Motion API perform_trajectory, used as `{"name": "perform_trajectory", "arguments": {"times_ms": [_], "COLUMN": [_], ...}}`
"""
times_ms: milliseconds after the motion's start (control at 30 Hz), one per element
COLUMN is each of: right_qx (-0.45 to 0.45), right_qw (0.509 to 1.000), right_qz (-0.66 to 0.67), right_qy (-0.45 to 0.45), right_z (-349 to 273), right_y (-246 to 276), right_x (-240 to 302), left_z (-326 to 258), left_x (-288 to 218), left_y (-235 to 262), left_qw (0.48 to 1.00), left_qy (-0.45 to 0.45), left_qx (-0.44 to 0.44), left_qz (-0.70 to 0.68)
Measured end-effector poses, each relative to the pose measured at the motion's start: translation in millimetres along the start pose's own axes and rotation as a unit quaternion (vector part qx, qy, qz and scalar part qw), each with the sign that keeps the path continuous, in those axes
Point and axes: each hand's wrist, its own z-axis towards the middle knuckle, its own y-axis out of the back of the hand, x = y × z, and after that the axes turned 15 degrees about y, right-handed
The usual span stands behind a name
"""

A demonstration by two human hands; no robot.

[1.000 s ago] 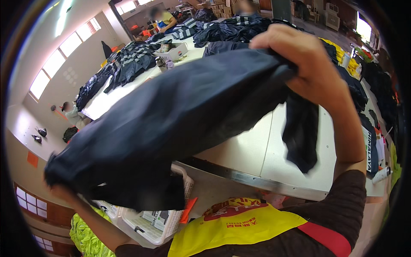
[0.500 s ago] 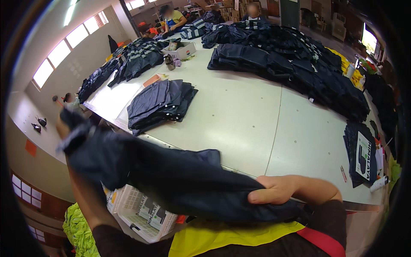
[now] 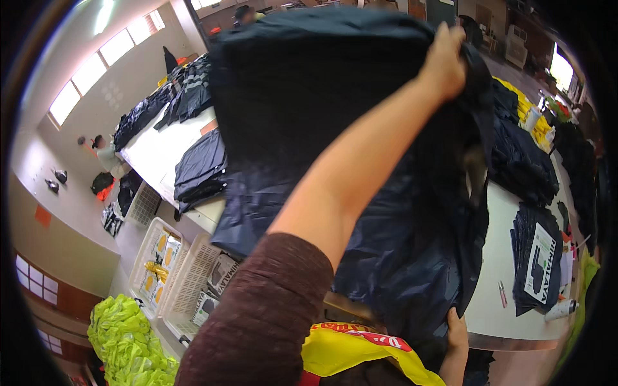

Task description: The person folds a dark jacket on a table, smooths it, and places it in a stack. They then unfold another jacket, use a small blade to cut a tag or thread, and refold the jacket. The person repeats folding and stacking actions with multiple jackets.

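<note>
A large dark navy garment (image 3: 360, 128) of thin, slightly shiny fabric is spread upright in front of me, above the table. Its exact kind is not plain. My left hand (image 3: 445, 61), its arm reaching across to the far right, is closed on the garment's upper right edge. Lower down, by the table's near edge, my right hand (image 3: 458, 331) grips the garment's bottom right part with its thumb on top. The raised fabric hides most of the table and the piles behind it.
On the pale table (image 3: 496, 257) lie a stack of dark folded garments (image 3: 201, 168) at left and packs with a printed card (image 3: 541, 264) at right, near red snips (image 3: 502, 294). White plastic baskets (image 3: 187, 302) and a lime-green heap (image 3: 125, 334) sit low at left.
The garment, earlier stretched low and bunched across my front, is now lifted and spread. My left hand has swung from far left to upper right; my right hand has dropped lower.
</note>
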Motion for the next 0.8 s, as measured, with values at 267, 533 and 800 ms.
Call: {"name": "perform_trajectory", "arguments": {"times_ms": [267,533,800], "right_qx": [-0.122,-0.334,-0.302], "right_qw": [0.876,0.792,0.799], "right_qz": [-0.453,-0.510,-0.462], "right_qy": [-0.112,0.021,0.237], "right_z": [43,175,204], "right_y": [72,38,44], "right_x": [-68,-121,-93], "left_z": [-347,-465,-471], "left_x": [-17,11,41], "left_y": [116,283,322], "left_qw": [0.815,0.600,0.652], "left_qy": [0.246,0.492,0.481], "left_qx": [0.371,0.260,0.063], "left_qz": [0.370,0.575,0.583]}}
